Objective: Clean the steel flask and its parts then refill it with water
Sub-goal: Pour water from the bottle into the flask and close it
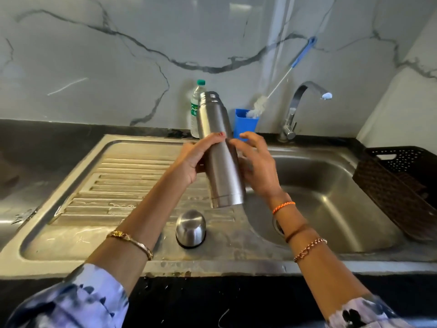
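Blue cup [244,125]: it stood behind the steel flask [220,150], by the wall, and held the white head of a bottle brush [279,81]; the brush's blue handle leaned up against the wall.
Brown basket [399,188]: it sat far to the right of the flask; what was in it could not be seen.
Water bottle [195,107]: it stood just behind the flask, with a green cap on.
Sink [331,185]: its bowl lay to the right of the flask, under the tap [305,102].
Flask: it was held up over the sink's ribbed side, almost upright, its top tipped away toward the wall.
Cup lid [191,228]: it sat upside down just in front of the flask.
Left hand [196,159]: its fingers were wrapped around the flask's middle.
Right hand [257,166]: its fingers were loose and spread beside the flask; whether they touched it could not be told.
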